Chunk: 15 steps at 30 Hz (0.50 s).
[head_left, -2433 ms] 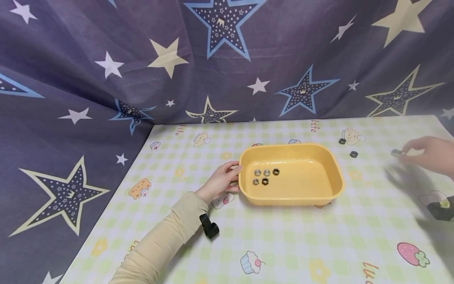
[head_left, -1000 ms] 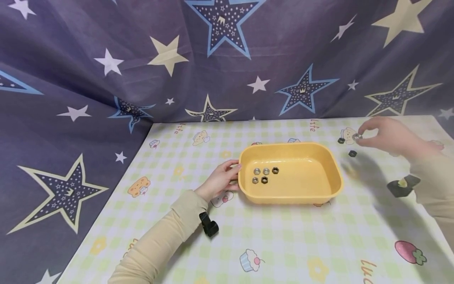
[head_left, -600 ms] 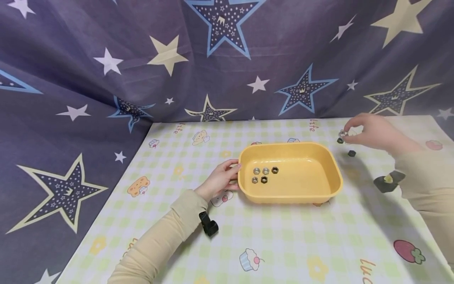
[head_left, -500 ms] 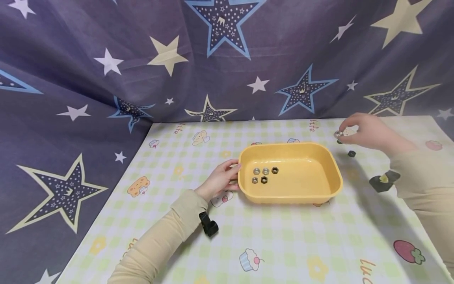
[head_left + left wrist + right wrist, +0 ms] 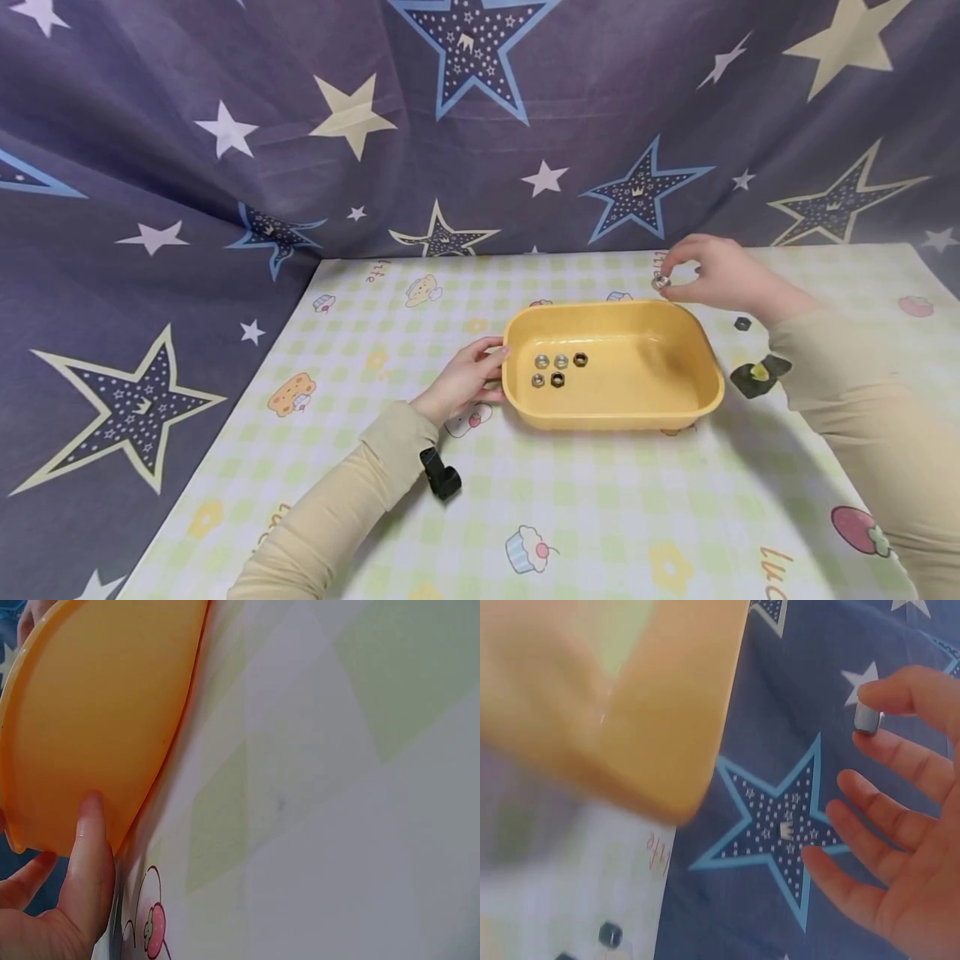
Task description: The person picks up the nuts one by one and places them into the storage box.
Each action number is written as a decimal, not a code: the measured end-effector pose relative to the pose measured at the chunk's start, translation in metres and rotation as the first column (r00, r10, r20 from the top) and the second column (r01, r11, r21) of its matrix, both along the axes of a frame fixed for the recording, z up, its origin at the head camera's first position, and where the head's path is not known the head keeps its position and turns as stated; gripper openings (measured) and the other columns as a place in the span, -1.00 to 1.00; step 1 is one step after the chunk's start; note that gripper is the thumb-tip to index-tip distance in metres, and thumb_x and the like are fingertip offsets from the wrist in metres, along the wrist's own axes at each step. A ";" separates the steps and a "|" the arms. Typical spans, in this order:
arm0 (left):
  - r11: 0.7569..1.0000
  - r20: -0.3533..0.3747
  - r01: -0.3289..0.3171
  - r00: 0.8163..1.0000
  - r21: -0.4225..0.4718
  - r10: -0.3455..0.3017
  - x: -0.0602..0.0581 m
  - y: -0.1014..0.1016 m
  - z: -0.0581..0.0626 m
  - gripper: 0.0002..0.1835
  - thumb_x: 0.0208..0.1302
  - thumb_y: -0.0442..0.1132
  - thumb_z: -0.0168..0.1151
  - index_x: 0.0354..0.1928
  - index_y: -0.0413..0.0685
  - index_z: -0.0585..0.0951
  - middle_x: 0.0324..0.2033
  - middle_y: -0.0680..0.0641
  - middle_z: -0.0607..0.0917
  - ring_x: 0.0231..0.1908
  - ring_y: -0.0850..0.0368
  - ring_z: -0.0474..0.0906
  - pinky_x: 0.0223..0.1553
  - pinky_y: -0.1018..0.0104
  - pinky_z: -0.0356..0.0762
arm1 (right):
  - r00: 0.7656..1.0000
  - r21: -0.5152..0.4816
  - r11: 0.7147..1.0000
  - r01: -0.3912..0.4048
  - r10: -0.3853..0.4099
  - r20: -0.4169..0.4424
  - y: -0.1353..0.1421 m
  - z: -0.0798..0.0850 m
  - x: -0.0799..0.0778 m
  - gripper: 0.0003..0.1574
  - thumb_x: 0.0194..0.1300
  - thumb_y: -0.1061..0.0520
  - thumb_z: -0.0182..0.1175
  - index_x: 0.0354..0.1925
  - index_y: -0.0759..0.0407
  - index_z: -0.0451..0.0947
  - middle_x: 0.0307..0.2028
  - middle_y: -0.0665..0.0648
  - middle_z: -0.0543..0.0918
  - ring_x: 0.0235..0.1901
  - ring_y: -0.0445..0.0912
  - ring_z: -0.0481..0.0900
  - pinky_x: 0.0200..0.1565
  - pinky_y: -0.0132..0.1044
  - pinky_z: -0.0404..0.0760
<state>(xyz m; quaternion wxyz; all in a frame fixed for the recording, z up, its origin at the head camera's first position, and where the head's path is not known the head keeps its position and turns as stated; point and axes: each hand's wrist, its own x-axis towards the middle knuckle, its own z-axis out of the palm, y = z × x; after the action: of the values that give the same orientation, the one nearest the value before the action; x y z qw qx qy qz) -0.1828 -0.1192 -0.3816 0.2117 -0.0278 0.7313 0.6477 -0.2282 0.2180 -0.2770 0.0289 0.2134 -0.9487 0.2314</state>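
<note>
Nut (image 5: pixel 661 282) is pinched between right fingers (image 5: pixel 911 760), seemingly at transfer step, and next needs lowering into the tray (image 5: pixel 637 389) gripped by left fingers (image 5: pixel 88 847).

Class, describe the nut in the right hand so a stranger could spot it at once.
Find the yellow tray on the checked cloth. Near its back right corner, the right hand pinches a small silver nut. It alone is held: the other nuts lie in the tray or on the cloth.
</note>
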 end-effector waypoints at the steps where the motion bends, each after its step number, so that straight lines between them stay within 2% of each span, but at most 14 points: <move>1: 1.000 0.000 0.000 1.000 0.001 0.000 0.000 0.000 0.000 -0.55 0.44 -0.10 0.00 0.30 -0.05 0.35 0.01 -0.23 0.50 -0.19 0.08 0.62 -0.28 0.28 0.73 | 1.000 -0.005 1.000 -0.006 0.006 0.004 -0.003 0.000 0.000 -0.78 0.08 0.14 0.33 -0.27 0.22 0.64 -0.07 0.30 0.58 -0.03 0.17 0.50 -0.01 0.13 0.59; 8: 1.000 0.000 -0.005 1.000 -0.003 0.005 0.000 0.000 0.001 -0.56 0.45 -0.09 -0.01 0.30 -0.02 0.35 -0.01 -0.21 0.50 -0.19 0.09 0.62 -0.28 0.29 0.73 | 0.999 -0.060 0.997 -0.049 0.050 0.010 -0.022 -0.006 -0.001 -0.85 0.08 0.16 0.31 -0.33 0.18 0.63 -0.11 0.24 0.59 -0.08 0.11 0.51 -0.04 0.08 0.60; 15: 1.000 -0.008 -0.006 1.000 0.004 0.006 0.000 0.001 0.001 -0.55 0.45 -0.11 -0.01 0.31 -0.04 0.34 -0.02 -0.22 0.51 -0.21 0.10 0.62 -0.29 0.27 0.74 | 0.993 -0.151 0.983 -0.108 0.115 0.038 -0.039 -0.010 -0.005 -0.87 0.09 0.20 0.31 -0.33 0.20 0.62 -0.14 0.21 0.60 -0.06 0.09 0.49 0.04 0.12 0.57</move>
<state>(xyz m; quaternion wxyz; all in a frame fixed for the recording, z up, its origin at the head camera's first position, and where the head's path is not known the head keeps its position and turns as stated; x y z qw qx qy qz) -0.1826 -0.1184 -0.3807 0.2072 -0.0269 0.7306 0.6500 -0.2329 0.1795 -0.2875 0.0096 0.2577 -0.9158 0.3077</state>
